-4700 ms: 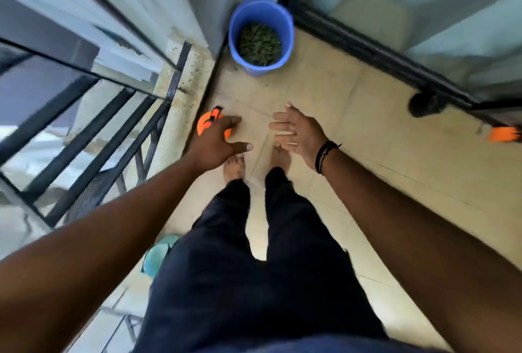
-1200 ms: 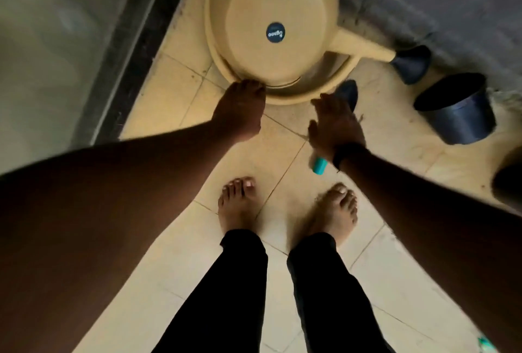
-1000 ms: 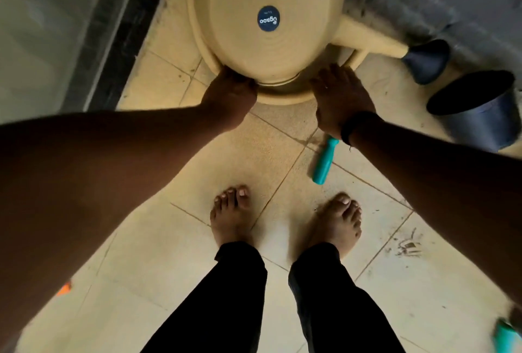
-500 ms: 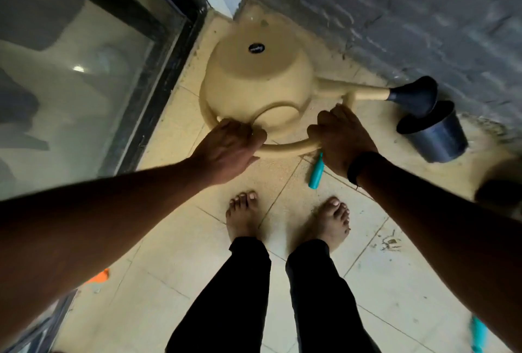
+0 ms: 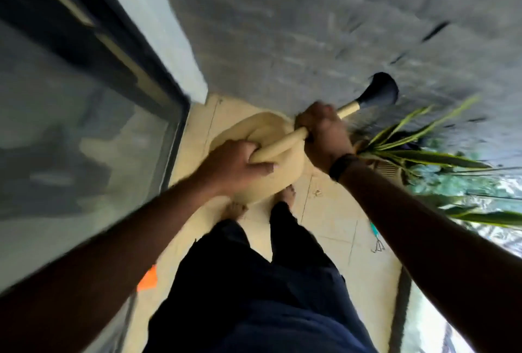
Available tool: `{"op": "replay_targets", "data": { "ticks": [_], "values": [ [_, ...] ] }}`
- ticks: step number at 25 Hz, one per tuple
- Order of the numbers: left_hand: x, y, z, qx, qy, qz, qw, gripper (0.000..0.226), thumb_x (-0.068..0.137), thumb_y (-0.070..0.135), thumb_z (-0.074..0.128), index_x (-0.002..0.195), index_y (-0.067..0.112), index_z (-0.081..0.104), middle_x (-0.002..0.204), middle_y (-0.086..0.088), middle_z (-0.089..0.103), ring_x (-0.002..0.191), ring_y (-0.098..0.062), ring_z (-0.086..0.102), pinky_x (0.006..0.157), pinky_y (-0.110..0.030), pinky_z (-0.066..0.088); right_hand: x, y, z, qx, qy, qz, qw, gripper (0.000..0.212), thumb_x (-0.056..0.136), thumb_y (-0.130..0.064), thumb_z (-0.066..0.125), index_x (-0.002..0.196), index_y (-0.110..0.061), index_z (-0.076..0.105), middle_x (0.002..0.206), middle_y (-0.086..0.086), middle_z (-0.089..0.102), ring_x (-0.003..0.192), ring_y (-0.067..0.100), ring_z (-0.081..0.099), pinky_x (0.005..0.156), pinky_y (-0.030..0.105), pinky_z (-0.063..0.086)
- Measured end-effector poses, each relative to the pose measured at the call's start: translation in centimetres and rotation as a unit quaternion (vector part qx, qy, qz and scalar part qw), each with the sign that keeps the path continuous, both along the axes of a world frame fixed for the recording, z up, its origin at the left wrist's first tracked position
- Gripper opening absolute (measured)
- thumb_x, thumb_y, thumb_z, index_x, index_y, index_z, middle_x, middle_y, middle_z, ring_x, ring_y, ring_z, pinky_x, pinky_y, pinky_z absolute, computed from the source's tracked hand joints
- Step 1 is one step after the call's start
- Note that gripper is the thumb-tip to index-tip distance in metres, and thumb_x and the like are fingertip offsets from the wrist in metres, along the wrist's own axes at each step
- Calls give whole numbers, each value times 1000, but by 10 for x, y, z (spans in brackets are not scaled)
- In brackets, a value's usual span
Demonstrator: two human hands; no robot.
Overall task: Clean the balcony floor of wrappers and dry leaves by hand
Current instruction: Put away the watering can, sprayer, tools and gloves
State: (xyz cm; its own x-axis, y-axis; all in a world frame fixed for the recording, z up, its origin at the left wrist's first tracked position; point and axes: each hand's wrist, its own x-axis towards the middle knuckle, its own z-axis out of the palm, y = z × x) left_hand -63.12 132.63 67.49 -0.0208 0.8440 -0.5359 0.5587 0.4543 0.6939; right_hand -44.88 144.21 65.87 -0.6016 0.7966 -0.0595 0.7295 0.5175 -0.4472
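Watering can held up in both hands, clear of the balcony floor.

From the left: the glass door (image 5: 84, 132) hems that side, and an orange scrap (image 5: 147, 281), likely a wrapper, lies on the floor (image 5: 324, 220) at its foot. The left hand (image 5: 234, 166) curls round the can's handle where it meets the cream watering can (image 5: 271, 155); the right hand (image 5: 322, 132) clenches the spout near the dark rose (image 5: 380, 90). Carry it level, rose off the wall (image 5: 310, 27), then set it down short of the potted plant (image 5: 418, 149) and garden fork (image 5: 377, 236) crowding the right.
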Motion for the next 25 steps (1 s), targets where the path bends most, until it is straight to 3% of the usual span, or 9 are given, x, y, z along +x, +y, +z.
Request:
{"op": "replay_targets", "data": {
  "ticks": [3, 6, 9, 13, 16, 19, 21, 23, 25],
  "values": [
    [35, -7, 50, 80, -87, 8, 993, 49, 77, 62, 55, 95, 17, 64, 82, -2, 69, 80, -27, 65, 72, -39, 52, 16, -37, 82, 107, 19, -117, 987, 39, 77, -16, 39, 102, -17, 69, 116, 15, 57, 110, 41, 50, 93, 47, 47],
    [81, 0, 87, 24, -219, 11, 975, 11, 99, 28, 57, 96, 17, 59, 73, 0, 61, 62, -19, 55, 60, -28, 46, 31, -92, 133, 95, 132, -318, 934, 47, 78, -18, 47, 122, -13, 62, 128, 16, 50, 121, 37, 46, 107, 39, 38],
    [123, -19, 124, -60, -299, -13, 952, 19, 108, 20, 44, 104, 12, 61, 75, -1, 60, 59, -11, 61, 61, -23, 51, 64, -158, 164, 65, 210, -443, 869, 35, 86, -14, 67, 120, -10, 60, 113, 5, 51, 111, 28, 52, 97, 24, 37],
    [201, -68, 154, -115, -360, -46, 925, 33, 108, 38, 40, 102, 17, 66, 85, -2, 70, 75, -17, 66, 67, -29, 52, 126, -231, 173, -11, 238, -521, 820, 26, 89, -25, 69, 112, -14, 65, 98, 5, 65, 93, 25, 63, 81, 33, 49],
    [288, -142, 178, -153, -375, -76, 911, 37, 108, 40, 40, 105, 18, 69, 97, -5, 75, 88, -18, 71, 67, -31, 58, 195, -311, 185, 34, 231, -611, 756, 40, 78, -46, 59, 108, -22, 69, 102, 6, 68, 96, 25, 64, 82, 34, 50],
    [373, -231, 196, -216, -369, -163, 889, 36, 107, 39, 43, 104, 11, 66, 85, -7, 74, 77, -19, 72, 63, -33, 60, 279, -424, 203, 52, 207, -676, 706, 36, 65, -48, 51, 90, -26, 65, 88, 2, 69, 87, 25, 63, 75, 35, 50],
    [423, -280, 206, -220, -356, -240, 876, 36, 106, 39, 47, 104, 8, 66, 83, -11, 74, 78, -23, 72, 71, -40, 62, 324, -498, 214, 80, 192, -702, 681, 30, 62, -53, 49, 77, -29, 60, 78, -3, 64, 80, 22, 61, 67, 33, 44],
    [469, -326, 214, -218, -345, -316, 856, 37, 104, 40, 50, 103, 7, 67, 84, -12, 74, 79, -25, 73, 77, -41, 62, 358, -566, 223, 105, 182, -728, 653, 29, 63, -50, 55, 76, -25, 65, 74, -2, 64, 76, 22, 63, 64, 33, 43],
    [509, -371, 222, -199, -330, -371, 845, 31, 104, 35, 54, 100, 7, 67, 78, -9, 74, 70, -22, 72, 67, -35, 61, 385, -633, 227, 132, 162, -774, 598, 34, 65, -44, 62, 83, -19, 73, 79, 3, 70, 79, 22, 66, 68, 36, 50]
  ]
}}
